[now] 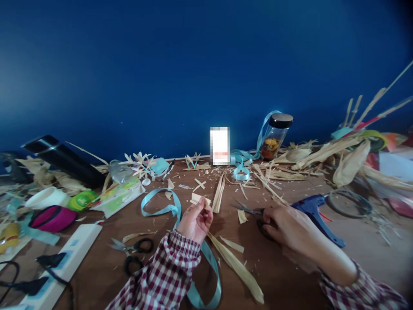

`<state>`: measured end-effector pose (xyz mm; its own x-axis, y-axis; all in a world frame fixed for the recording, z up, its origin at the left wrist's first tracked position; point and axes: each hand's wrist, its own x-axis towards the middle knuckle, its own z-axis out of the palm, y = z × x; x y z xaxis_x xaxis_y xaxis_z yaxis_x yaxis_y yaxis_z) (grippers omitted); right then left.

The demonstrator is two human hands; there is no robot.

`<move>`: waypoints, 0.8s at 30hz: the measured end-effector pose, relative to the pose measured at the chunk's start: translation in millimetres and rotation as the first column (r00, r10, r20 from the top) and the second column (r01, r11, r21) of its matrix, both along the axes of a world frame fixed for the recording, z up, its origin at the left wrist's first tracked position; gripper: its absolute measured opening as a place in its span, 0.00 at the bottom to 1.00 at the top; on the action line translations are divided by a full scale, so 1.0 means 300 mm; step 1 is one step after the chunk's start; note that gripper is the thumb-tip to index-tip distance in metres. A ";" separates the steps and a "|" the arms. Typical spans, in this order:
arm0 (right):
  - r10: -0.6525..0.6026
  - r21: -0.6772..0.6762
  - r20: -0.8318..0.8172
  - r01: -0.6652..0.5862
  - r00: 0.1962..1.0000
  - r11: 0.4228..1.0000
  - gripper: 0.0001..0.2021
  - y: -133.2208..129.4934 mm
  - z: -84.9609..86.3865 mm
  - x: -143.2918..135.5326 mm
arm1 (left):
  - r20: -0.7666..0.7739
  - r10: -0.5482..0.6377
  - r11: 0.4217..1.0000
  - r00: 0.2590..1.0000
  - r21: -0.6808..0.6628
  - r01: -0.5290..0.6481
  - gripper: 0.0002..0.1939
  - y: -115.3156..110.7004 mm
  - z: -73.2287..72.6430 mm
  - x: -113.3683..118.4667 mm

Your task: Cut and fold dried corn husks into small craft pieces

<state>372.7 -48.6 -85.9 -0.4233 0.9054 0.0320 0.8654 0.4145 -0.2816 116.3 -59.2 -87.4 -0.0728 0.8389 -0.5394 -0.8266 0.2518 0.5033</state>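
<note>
My left hand (196, 219) is closed in a pinch on a small pale piece of husk (197, 199) near the middle of the table. To the right, my right hand (280, 221) has its fingers on the black handles of a pair of scissors (250, 209), whose blades point left and lie slightly apart. A small husk scrap (241, 216) lies below the blades. Light blue ribbon (211, 275) runs beneath my left wrist. Long husk strips (237, 265) lie between my two hands.
Other open scissors (125, 249) lie left of my left sleeve. A blue glue gun (318, 219) sits beyond my right hand. At the left is a white power strip (69, 267); a lidded jar (275, 135) stands at the back near husks.
</note>
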 end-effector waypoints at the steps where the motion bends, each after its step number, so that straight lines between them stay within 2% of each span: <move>1: -0.028 -0.018 -0.009 0.027 1.000 0.999 0.03 0.003 0.007 0.001 | 0.005 -0.001 1.000 1.000 0.018 0.000 0.04 0.003 -0.002 -0.004; 3: -0.056 -0.073 -0.077 0.050 0.995 0.996 0.04 0.010 0.020 0.003 | 0.031 0.005 0.999 1.000 0.048 -0.006 0.05 0.010 -0.004 -0.011; 6: -0.045 -0.192 -0.317 -0.018 0.947 0.981 0.04 0.017 0.027 -0.010 | 0.053 0.032 0.999 0.998 0.043 -0.034 0.07 0.016 -0.005 -0.017; 8: -0.079 -0.285 -0.540 -0.093 0.838 0.954 0.03 0.008 0.018 -0.040 | 0.042 0.052 0.998 0.998 0.029 -0.053 0.07 0.017 -0.006 -0.018; 9: -0.129 -0.333 -0.640 -0.122 0.757 0.935 0.07 -0.001 0.010 -0.062 | 0.036 0.057 0.998 0.998 0.033 -0.058 0.08 0.017 -0.006 -0.018; 11: -0.265 -0.453 -0.766 -0.201 0.585 0.868 0.20 -0.027 -0.008 -0.115 | 0.033 0.051 0.997 0.998 0.058 -0.053 0.09 0.016 -0.008 -0.017; 12: -0.338 -0.507 -0.786 -0.227 0.517 0.832 0.23 -0.041 -0.016 -0.141 | 0.033 0.043 0.996 0.999 0.070 -0.045 0.08 0.016 -0.009 -0.017; 14: -0.440 -0.599 -0.781 -0.331 0.444 0.729 0.22 -0.067 -0.026 -0.185 | 0.029 0.037 0.998 0.999 0.054 -0.039 0.06 0.018 -0.010 -0.018; 18: -0.560 -0.684 -0.724 -0.521 0.403 0.510 0.22 -0.092 -0.021 -0.208 | 0.009 0.051 0.997 0.999 -0.060 -0.050 0.05 0.022 -0.007 -0.021; 20: -0.563 -0.671 -0.726 -0.585 0.395 0.455 0.22 -0.095 -0.014 -0.196 | 0.011 0.044 0.996 0.999 -0.075 -0.043 0.07 0.023 -0.006 -0.021; 24: -0.540 -0.620 -0.755 -0.675 0.373 0.400 0.20 -0.097 -0.011 -0.175 | 0.020 0.023 0.998 1.000 -0.065 -0.022 0.13 0.022 -0.007 -0.015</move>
<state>320.3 -77.5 -89.3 -0.7483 0.6149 -0.2488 -0.1364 -0.5097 -0.8494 111.9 -52.5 -89.5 -0.0796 0.8002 -0.5945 -0.8426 0.2647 0.4690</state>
